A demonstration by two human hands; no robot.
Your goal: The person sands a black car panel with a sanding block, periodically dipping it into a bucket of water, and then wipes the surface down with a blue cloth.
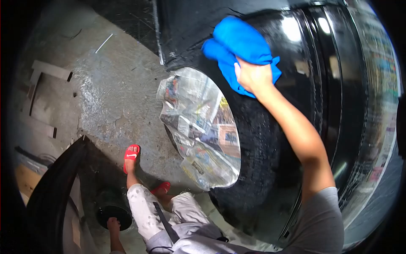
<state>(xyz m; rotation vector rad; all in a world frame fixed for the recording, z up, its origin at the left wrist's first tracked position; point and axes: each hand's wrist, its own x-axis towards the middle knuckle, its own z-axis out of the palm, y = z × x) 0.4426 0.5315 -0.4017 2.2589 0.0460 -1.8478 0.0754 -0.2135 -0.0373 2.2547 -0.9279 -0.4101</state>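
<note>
My right hand [254, 77] grips a bunched blue cloth [247, 40] and presses it against the wet, glossy black car body [258, 139], above the wheel arch. Folds of cloth hide most of its fingers. Low on the left, my left hand [113, 223] is closed at the edge of a round black bucket [120, 215]. Its grip on the rim or handle is too small to make out exactly. Crumpled newspaper [203, 122] covers the wheel opening beside the panel.
More newspaper [387, 127] covers the car's right side. The concrete floor [118, 93] is wet in patches. Grey stand-like pieces [44, 122] lie at the left, near a curved black panel [55, 186]. My feet wear red slides [132, 154].
</note>
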